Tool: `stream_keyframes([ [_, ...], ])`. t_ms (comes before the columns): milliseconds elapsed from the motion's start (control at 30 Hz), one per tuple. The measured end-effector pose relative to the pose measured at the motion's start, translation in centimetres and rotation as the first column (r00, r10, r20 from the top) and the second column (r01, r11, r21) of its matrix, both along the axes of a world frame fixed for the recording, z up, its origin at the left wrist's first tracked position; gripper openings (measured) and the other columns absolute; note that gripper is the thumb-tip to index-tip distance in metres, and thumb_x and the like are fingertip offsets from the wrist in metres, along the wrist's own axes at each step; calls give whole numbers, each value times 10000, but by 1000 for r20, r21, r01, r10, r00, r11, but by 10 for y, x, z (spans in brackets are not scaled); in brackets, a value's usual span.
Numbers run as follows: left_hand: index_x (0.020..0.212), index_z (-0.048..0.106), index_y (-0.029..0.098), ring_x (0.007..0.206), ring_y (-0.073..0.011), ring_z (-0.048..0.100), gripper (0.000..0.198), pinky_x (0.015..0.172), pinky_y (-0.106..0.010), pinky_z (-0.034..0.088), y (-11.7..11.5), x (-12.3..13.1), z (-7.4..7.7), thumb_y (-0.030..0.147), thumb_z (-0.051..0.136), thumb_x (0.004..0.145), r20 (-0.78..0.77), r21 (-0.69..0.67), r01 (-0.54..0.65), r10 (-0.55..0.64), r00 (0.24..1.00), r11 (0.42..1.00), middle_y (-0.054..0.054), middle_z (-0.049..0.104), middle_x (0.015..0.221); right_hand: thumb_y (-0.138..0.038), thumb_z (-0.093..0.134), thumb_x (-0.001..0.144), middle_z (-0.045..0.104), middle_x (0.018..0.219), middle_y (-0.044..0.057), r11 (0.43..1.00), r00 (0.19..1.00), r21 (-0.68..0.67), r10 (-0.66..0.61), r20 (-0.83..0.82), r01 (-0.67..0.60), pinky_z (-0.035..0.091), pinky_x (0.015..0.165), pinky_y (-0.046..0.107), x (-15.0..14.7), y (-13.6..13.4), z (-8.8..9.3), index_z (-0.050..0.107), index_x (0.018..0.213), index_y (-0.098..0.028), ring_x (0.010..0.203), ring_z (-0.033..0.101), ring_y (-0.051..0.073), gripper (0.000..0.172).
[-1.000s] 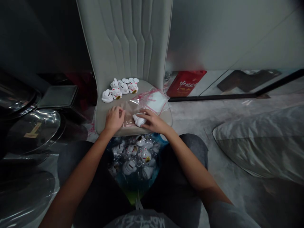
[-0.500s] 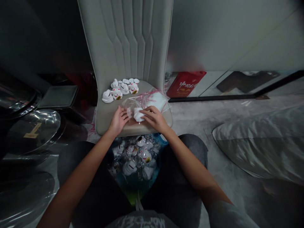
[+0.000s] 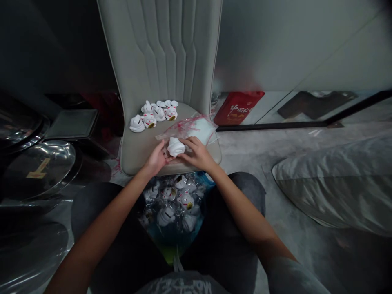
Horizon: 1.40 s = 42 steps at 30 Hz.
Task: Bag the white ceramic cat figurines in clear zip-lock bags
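A white lucky-cat figurine [image 3: 176, 147] sits between my hands, just above the front of the grey chair seat [image 3: 137, 157]. My right hand [image 3: 197, 154] presses its fingers against the figurine's right side. My left hand [image 3: 156, 160] lies palm up, its fingertips under the figurine. A clear plastic bag with a red edge [image 3: 190, 130] spreads behind it; I cannot tell whether the figurine is inside. Several unbagged lucky cats [image 3: 150, 116] stand at the seat's back. In my lap, a blue bag [image 3: 174, 241] holds several figurines in clear wrappers [image 3: 174, 204].
A stack of white-looking plastic bags [image 3: 202, 131] lies at the seat's right. Shiny round metal discs [image 3: 39, 169] lean at left. A red packet [image 3: 239, 108] stands behind a glass panel, and a grey padded sheet [image 3: 333, 188] lies on the floor at right.
My hands have come together over the seat's middle. The figurine has moved up and left from under my right hand, turning more upright, and the plastic bag has shifted with it.
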<state>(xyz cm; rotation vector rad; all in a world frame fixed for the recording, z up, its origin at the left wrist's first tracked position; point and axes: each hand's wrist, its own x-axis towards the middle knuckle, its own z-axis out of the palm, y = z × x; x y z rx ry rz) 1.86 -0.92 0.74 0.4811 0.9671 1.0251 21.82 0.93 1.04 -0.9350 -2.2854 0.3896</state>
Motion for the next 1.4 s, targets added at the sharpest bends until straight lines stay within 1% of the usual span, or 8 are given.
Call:
stream_keyframes([
  [333, 1186, 596, 200, 882, -200, 750, 345, 860, -344, 575, -6, 7, -7, 281, 716, 872, 25, 20, 43, -44, 999, 999, -83, 729, 1103, -200, 547, 898, 571, 1091, 91, 991, 984, -60, -123, -132, 116, 508, 939, 419, -11, 1, -9, 609, 1252, -233, 1025, 584, 255, 361],
  [467, 1119, 601, 187, 818, -183, 747, 273, 858, -359, 580, -5, 7, -10, 221, 711, 871, 14, -7, 24, -24, 1000, 1000, -72, 736, 1061, -263, 614, 877, 547, 1250, 135, 999, 997, -30, -39, -64, 38, 461, 1039, 481, -10, 3, -6, 545, 1331, -220, 1194, 530, 305, 462],
  [567, 1107, 607, 179, 800, -188, 753, 226, 816, -338, 588, -5, 7, -9, 200, 671, 892, -2, -32, 38, -38, 999, 999, -71, 741, 1027, -303, 563, 945, 566, 1243, 143, 999, 999, -14, 37, -7, -37, 476, 1016, 468, -9, 4, -5, 546, 1339, -214, 1174, 548, 291, 404],
  [833, 1127, 584, 195, 858, -205, 767, 283, 799, -321, 595, -8, 11, -10, 289, 702, 887, -36, 3, 45, -45, 998, 999, -70, 733, 1058, -269, 547, 948, 591, 1022, 110, 997, 997, 18, -71, 23, 71, 509, 890, 430, -7, 7, -3, 632, 1077, -203, 972, 572, 271, 168],
  [1000, 1153, 588, 207, 876, -212, 770, 282, 786, -308, 598, -7, 12, -10, 268, 673, 891, -94, 1, 54, -54, 994, 999, -67, 723, 1085, -296, 619, 907, 570, 1258, 143, 999, 999, -6, -47, -26, 47, 464, 1044, 494, -5, 13, -4, 562, 1301, -209, 1200, 530, 304, 407],
  [1233, 1143, 599, 214, 891, -197, 755, 193, 804, -326, 612, -5, 9, -5, 281, 565, 965, -26, 11, 103, -103, 994, 995, -71, 713, 1108, -285, 451, 1016, 648, 1135, 116, 997, 1000, 71, -10, 12, 9, 525, 923, 424, -7, 19, -14, 696, 1159, -238, 1066, 613, 250, 288],
  [1300, 1171, 600, 227, 824, -190, 747, 240, 749, -317, 608, -4, 5, -6, 295, 610, 941, -94, 23, 172, -169, 981, 985, -75, 703, 1115, -278, 418, 1027, 654, 1119, 116, 993, 999, 118, -23, 41, 18, 522, 900, 428, -8, 19, -15, 707, 1143, -245, 1034, 609, 251, 313],
  [1400, 1131, 640, 209, 600, -136, 670, 295, 564, -256, 538, -2, -7, -9, 307, 710, 862, -438, 70, 223, -171, 883, 972, -59, 685, 1020, -269, 387, 1035, 652, 1120, 128, 989, 995, 147, -35, 96, 20, 507, 892, 443, -8, 20, -14, 713, 1126, -236, 1007, 596, 259, 341],
])
